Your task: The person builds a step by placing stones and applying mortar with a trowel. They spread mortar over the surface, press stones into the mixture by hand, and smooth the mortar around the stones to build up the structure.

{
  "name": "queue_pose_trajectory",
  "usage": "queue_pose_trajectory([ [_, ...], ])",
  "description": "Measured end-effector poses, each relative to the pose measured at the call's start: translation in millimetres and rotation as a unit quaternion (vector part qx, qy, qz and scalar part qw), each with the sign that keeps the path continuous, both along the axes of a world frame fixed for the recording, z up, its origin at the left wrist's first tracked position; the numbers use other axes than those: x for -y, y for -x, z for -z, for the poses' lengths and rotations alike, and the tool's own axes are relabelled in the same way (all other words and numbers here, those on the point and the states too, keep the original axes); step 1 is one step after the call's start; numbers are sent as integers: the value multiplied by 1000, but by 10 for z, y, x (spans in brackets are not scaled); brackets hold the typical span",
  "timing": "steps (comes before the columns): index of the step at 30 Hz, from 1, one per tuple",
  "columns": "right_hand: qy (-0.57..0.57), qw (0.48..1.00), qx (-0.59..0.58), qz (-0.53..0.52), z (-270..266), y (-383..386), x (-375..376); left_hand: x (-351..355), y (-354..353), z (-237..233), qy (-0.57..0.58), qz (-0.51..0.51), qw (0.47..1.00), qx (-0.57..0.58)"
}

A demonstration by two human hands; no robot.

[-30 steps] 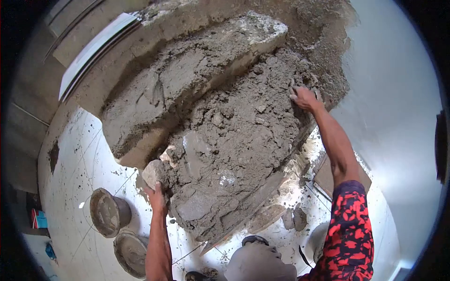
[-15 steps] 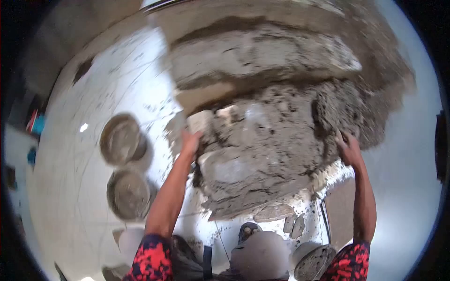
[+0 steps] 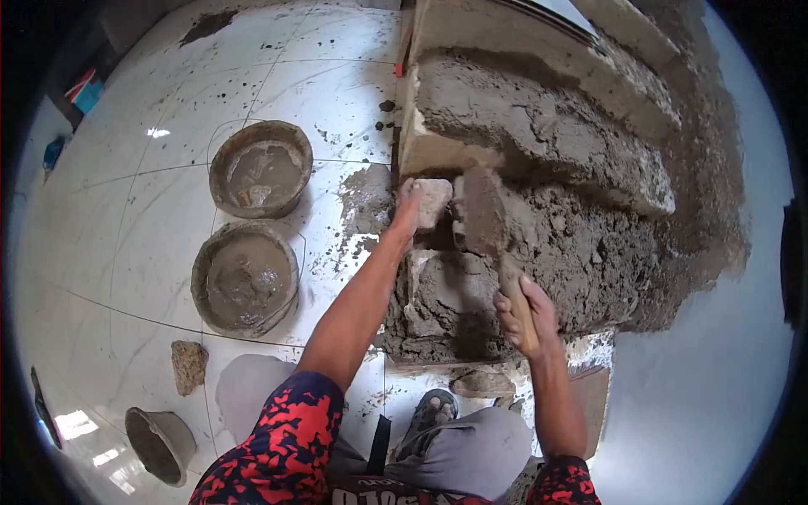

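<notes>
My left hand (image 3: 407, 210) is closed around the left side of a pale, rough brick piece (image 3: 434, 200) at the left end of the mortar bed. My right hand (image 3: 527, 315) grips the wooden handle of a trowel (image 3: 483, 210). Wet mortar coats its blade, which is tilted just right of the brick piece; whether they touch is hard to see. Below both lies a mortar-smeared block (image 3: 459, 286) set in the grey mortar (image 3: 581, 252).
Mortar-covered steps (image 3: 522, 109) rise behind the bed. On the tiled floor (image 3: 151, 244) at left stand two mortar tubs (image 3: 299, 181) (image 3: 202, 278), a loose stone (image 3: 189, 367) and a tipped small bucket (image 3: 160, 446). A smooth wall (image 3: 699, 379) borders the right side.
My right hand has moved left, from the right side of the mortar to beside the brick piece, with the trowel now clearly visible. My left hand stays at the brick piece. The view has turned.
</notes>
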State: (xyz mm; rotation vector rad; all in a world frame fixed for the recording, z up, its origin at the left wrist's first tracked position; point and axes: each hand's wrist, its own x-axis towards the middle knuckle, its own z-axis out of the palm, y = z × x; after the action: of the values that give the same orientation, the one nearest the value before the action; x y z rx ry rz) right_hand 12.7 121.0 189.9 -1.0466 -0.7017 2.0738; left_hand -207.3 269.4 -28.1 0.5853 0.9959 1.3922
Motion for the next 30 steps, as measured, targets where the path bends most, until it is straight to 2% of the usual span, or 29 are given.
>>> queue_pose_trajectory([
  [2,136,987,-81,0,329,40,-180,26,-53,-7,-36,-39,998,-29],
  [3,152,988,-16,1,372,80,-235,-30,-85,76,-38,-42,998,-27],
  [4,149,989,-15,-3,350,69,-252,-107,-106,156,-32,-45,998,-40],
  [5,40,995,85,-24,223,106,-227,-170,-126,284,-22,-48,997,-54],
  [6,-66,980,183,-45,86,127,-185,-66,-104,77,-8,-51,996,-66],
  [7,-141,951,271,-43,-71,135,-167,60,-137,-127,51,-72,974,-207],
  [8,-135,951,276,-45,-144,71,-141,91,-169,-65,57,-70,975,-203],
  [10,-191,905,376,-49,-289,-27,-163,-34,-217,73,74,-76,968,-226],
  [12,-175,893,410,-64,-318,-36,-91,-82,-202,14,79,-81,965,-237],
  [14,-115,857,465,-192,-137,-87,-63,-58,-191,2,96,-71,960,-255],
  [15,-109,858,463,-191,-46,-106,-66,-42,-181,1,99,-66,959,-256],
  [16,-208,788,525,-247,40,-120,-116,-29,-164,-2,97,-61,960,-256],
  [18,-389,600,613,-337,134,-106,-271,-20,-117,5,89,-47,960,-261],
  [19,-205,659,604,-398,-379,189,-324,-24,-87,13,84,-36,960,-265],
  [20,-201,664,605,-390,-387,133,-413,-28,-56,26,76,-28,960,-267],
  [22,-336,547,588,-492,-348,-81,-540,-31,11,37,56,-13,961,-270],
  [23,-383,502,590,-503,-298,-188,-590,-35,45,50,45,-6,962,-271],
  [24,-381,504,597,-494,-327,-207,-605,-37,77,59,32,1,962,-270],
  [26,-374,378,685,-498,-369,-246,-582,-46,135,95,9,23,964,-264],
  [27,-362,385,691,-493,-373,-299,-568,-48,159,116,2,37,965,-260],
  [29,-399,323,719,-469,-367,-394,-547,-44,194,158,-12,64,964,-256],
  [30,-389,329,727,-461,-357,-443,-503,-40,203,181,-23,78,963,-255],
])
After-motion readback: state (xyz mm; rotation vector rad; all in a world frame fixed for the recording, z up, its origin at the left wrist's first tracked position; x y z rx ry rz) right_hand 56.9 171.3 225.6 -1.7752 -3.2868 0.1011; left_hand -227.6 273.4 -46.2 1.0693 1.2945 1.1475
